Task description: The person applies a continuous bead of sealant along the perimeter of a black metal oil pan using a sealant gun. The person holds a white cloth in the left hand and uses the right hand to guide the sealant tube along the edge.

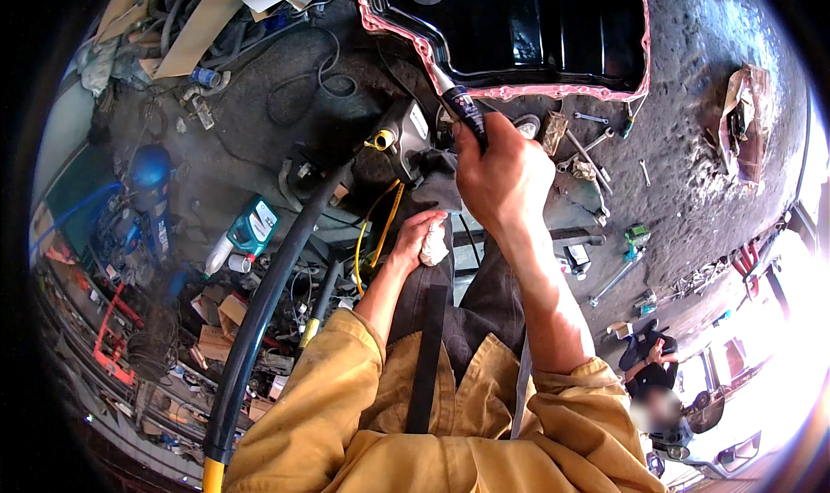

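Note:
My right hand (504, 177) is wrapped round a dark sealant tube (465, 110) with a pale nozzle. The nozzle points up at the near left corner of a black oil pan (484, 26); whether the tip touches the rim I cannot tell. A thick, uneven pink sealant bead (553, 91) runs along the visible rim of the pan. Lower down, close to my thigh, my left hand (417, 242) is closed on a crumpled white rag (434, 242).
Wrenches (596, 160) and a screwdriver (628, 123) lie right of the pan. A black pole (277, 311) slants past my left side. Further left are a teal bottle (252, 227) and heaped parts. Another person (654, 361) is at the lower right, near a vehicle (726, 441).

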### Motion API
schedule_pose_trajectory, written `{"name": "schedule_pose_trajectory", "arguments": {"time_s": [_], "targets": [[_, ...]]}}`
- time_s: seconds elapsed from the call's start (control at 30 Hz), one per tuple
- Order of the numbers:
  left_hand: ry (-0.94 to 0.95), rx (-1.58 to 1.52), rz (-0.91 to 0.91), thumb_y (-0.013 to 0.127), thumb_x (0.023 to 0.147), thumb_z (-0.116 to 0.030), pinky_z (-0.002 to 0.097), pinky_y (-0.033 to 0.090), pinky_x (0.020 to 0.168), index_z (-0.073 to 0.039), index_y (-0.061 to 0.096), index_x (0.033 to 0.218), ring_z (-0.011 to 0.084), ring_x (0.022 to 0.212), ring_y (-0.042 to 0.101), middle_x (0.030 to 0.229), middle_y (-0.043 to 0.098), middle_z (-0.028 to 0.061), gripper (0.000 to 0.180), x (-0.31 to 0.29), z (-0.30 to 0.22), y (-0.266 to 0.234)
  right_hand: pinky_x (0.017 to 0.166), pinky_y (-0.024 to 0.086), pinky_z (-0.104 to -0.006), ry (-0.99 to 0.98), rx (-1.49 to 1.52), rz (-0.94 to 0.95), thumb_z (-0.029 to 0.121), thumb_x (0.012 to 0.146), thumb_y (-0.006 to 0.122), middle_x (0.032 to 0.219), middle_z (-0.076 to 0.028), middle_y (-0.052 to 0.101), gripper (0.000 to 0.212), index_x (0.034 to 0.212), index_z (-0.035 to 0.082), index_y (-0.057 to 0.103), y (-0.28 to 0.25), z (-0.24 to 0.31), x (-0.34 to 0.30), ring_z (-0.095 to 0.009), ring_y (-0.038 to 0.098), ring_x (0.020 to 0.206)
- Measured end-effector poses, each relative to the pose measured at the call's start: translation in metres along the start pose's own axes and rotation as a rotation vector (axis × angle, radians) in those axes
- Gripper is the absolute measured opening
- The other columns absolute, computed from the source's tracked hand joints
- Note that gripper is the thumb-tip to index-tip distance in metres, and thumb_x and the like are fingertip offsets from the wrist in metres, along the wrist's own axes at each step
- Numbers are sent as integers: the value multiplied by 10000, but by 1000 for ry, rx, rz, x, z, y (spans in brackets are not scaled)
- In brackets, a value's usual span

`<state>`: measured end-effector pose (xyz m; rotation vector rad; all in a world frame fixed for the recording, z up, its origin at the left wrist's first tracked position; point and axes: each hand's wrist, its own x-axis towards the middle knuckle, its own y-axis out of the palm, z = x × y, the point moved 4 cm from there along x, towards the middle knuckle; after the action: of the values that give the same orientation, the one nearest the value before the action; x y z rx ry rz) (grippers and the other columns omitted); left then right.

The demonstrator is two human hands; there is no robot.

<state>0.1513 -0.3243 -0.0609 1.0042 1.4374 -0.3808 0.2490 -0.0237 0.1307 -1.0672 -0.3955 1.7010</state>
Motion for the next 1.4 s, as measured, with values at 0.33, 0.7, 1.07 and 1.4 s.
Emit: {"name": "schedule_pose_trajectory", "arguments": {"time_s": [0.33,0.7,1.07,1.4], "targets": [[-26,-9,-21,664,944,-194,218,464,587,-12,674,1123,69,648,573,795,640,4,255,-6,-6,7,558,482,-466,44,19,11,322,912,685,604,-187,596,325,766,49,588,-3,-6,-11,-413,633,615],[-44,-29,-71,658,951,-179,217,466,581,-20,671,1124,74,645,577,796,642,13,236,-5,-1,8,553,473,-476,59,-12,54,325,908,684,584,-178,589,336,753,51,569,0,-11,-15,-411,627,598],[-42,-25,-83,663,946,-188,222,476,595,-12,673,1128,83,653,586,807,652,28,254,-4,0,8,557,469,-487,26,13,34,328,911,683,612,-197,597,342,751,50,567,2,-6,-8,-424,626,620],[69,35,5,644,937,-132,227,498,617,-11,628,1214,88,669,582,820,631,35,302,-23,-81,29,503,480,-467,-15,264,86,256,890,700,570,-186,579,299,753,59,521,-6,-23,-46,-397,630,553]]}}
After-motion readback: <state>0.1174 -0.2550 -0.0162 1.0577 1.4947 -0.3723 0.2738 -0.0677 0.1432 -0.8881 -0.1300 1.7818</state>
